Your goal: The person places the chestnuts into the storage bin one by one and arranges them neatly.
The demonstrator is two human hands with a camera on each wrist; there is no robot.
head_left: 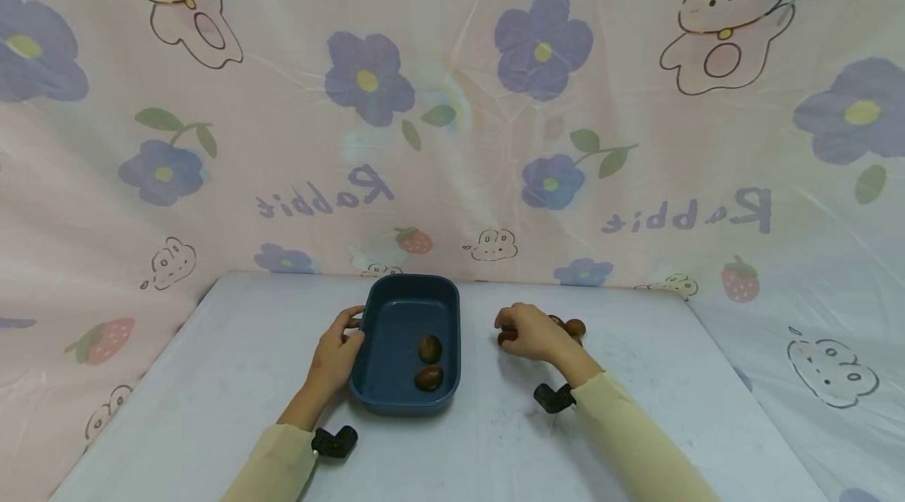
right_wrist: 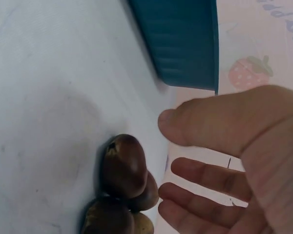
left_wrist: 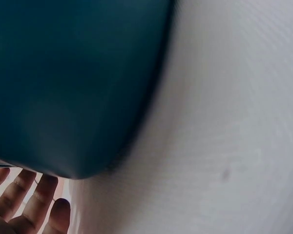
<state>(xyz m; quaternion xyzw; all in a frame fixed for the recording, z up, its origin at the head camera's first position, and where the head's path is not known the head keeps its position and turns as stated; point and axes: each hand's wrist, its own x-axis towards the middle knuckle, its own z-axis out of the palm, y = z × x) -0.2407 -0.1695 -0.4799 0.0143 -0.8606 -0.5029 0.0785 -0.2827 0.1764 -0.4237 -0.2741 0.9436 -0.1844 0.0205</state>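
Note:
A dark blue rectangular box (head_left: pixel 406 317) stands on the table with two brown chestnuts (head_left: pixel 429 378) inside, near its right wall. My left hand (head_left: pixel 335 353) rests against the box's left side; in the left wrist view its fingers (left_wrist: pixel 41 197) lie loosely extended by the wall. To the right of the box, my right hand (head_left: pixel 530 331) hovers over the table beside a small pile of chestnuts (head_left: pixel 576 327). The right wrist view shows its thumb and fingers apart, with nothing seen between them, near the chestnuts (right_wrist: pixel 124 165), which lie close together.
The white table (head_left: pixel 488 439) ends at the back against a hanging cloth (head_left: pixel 452 196) printed with flowers, rabbits and strawberries. A small black device (head_left: pixel 335 441) is worn at the left wrist, and another black device (head_left: pixel 554 398) at the right.

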